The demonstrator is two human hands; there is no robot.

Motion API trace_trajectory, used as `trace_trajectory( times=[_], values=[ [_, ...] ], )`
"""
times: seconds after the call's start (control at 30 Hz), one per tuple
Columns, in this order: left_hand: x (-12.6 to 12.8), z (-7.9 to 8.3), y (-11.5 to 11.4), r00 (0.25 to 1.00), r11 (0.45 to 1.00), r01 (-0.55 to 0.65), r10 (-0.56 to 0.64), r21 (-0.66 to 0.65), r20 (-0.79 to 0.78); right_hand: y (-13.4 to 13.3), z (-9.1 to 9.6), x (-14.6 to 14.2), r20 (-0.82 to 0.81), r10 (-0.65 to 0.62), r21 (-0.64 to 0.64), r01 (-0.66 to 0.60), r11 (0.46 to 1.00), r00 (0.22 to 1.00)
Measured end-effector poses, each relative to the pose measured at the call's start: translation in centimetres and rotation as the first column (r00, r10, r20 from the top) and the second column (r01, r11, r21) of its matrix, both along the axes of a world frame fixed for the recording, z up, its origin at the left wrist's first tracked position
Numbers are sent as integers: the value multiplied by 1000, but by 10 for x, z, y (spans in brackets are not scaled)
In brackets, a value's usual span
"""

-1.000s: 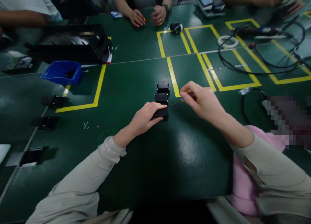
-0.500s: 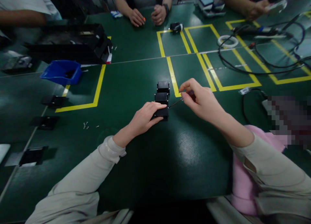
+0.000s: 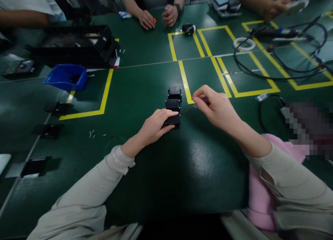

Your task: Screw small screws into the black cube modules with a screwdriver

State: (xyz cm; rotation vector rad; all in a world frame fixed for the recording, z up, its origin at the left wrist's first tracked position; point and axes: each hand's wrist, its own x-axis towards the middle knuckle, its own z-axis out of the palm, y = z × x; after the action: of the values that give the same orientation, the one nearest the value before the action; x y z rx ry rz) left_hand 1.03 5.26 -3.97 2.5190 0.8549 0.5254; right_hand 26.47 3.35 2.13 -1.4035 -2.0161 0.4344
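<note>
My left hand (image 3: 155,126) is closed on a small black block (image 3: 173,120), pressing it down on the green table with fingers on its top and near side. Two more black blocks stand in a row beyond it, a middle block (image 3: 172,103) and a far block (image 3: 174,92). In my right hand (image 3: 213,104) is a screwdriver (image 3: 191,108), its handle mostly hidden by the fingers. The thin shaft slants down to the left, and its tip meets the right side of the held block. Small bright screw heads show at the blocks' edges.
Loose screws (image 3: 92,134) lie left of my left hand. A blue bin (image 3: 66,77) and a long black housing (image 3: 70,47) stand at the left. Black parts (image 3: 49,130) line the left side. Cables (image 3: 275,77) cross the right. A co-worker's hands (image 3: 147,19) rest opposite.
My right hand's fingers have shifted slightly around the screwdriver handle, while its tip stays at the block. My left hand and the blocks have not visibly moved.
</note>
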Motion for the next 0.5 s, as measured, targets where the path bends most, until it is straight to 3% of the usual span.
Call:
trace_trajectory(
  times=[0.5],
  values=[
    [-1,0,1,1000,1000,-10,10,-14,3,2,-1,1,6,-13,-2,13,1000,1000]
  ],
)
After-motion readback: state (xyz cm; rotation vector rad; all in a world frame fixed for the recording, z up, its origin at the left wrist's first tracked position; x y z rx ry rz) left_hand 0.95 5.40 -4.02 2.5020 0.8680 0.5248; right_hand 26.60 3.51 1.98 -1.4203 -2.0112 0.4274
